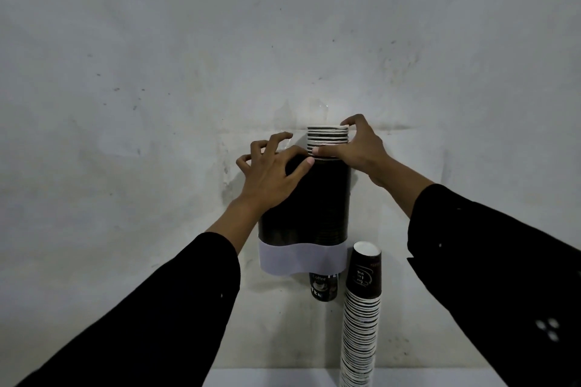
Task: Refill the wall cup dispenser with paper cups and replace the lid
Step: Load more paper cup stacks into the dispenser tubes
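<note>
The wall cup dispenser is a dark tube with a white band near its bottom, fixed to the wall. A stack of paper cups sticks out of its open top, white rims showing. My right hand grips this stack, thumb across the lower rims and fingers around the right side. My left hand rests on the dispenser's upper left, thumb against its top edge, fingers spread. One dark coffee cup pokes out below the white band. No lid is in view.
A tall stack of upside-down paper cups stands to the right of the dispenser on a white surface at the bottom edge. The grey wall fills the background. Dark sleeves cover both forearms.
</note>
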